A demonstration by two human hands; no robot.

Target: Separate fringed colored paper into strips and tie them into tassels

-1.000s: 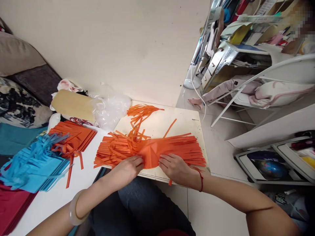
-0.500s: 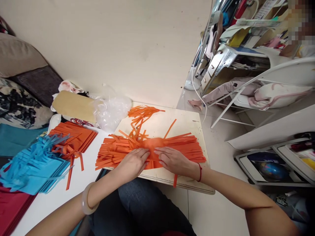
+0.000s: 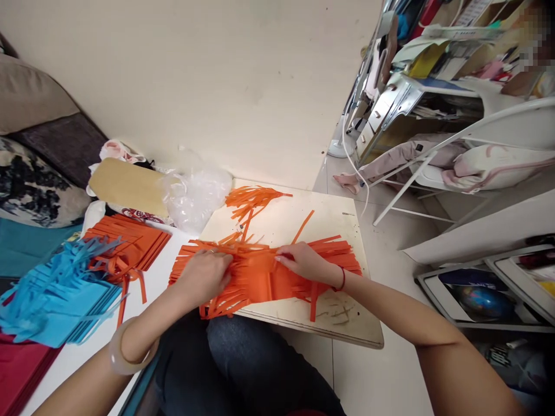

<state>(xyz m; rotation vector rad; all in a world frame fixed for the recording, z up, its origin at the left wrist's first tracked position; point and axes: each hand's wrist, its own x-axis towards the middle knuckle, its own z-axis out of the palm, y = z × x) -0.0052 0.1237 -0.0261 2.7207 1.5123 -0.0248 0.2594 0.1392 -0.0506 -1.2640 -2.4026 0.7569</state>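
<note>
A sheet of orange fringed tissue paper [image 3: 260, 277], cut into strips at both ends with a solid middle, lies spread across a small cream board [image 3: 329, 216] above my knees. My left hand [image 3: 207, 276] is closed over the left fringe, its fingertips curled on the paper. At the upper edge right of the middle, my right hand [image 3: 307, 264] pinches the paper between thumb and fingers. Behind them rests a loose bunch of orange strips [image 3: 254, 199]. One strip hangs over the near side, right of the middle.
On the white table [image 3: 97, 341] at left lie fringed orange paper [image 3: 145, 242], fringed blue paper [image 3: 65, 294] and dark red paper [image 3: 26, 370]. A clear plastic bag [image 3: 197, 196] stands behind. Beyond the board's right side are a white folding chair [image 3: 407, 190] and crowded shelves.
My hands have moved apart from the middle of the orange paper, the left going left and the right slightly up. The solid middle now shows flatter, with the left fringe swung toward me.
</note>
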